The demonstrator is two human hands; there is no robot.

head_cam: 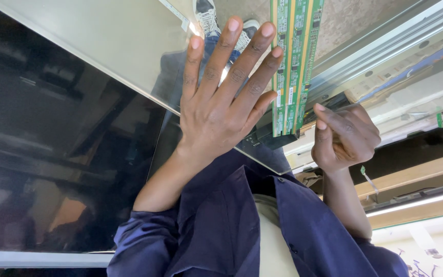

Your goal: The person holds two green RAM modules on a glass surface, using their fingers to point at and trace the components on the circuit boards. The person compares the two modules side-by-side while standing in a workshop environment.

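My left hand [221, 97] lies flat with its fingers spread on a glossy dark display panel [67, 128], over the edge of a lighter glass-like sheet [103, 36]. Long green circuit board strips [294, 61] run down beside its fingertips and end at a black connector [278, 138]. My right hand [345, 136] is curled just right of that connector, with thumb and index fingertip pinched together close to the boards' lower end. I see nothing clearly held between them.
A metal rail [385, 41] runs diagonally at the upper right, with white and wooden shelf parts [416, 174] below it. My navy shirt [232, 225] fills the bottom and my shoes [206, 18] show at the top. A pale panel frame edge [37, 259] crosses the lower left.
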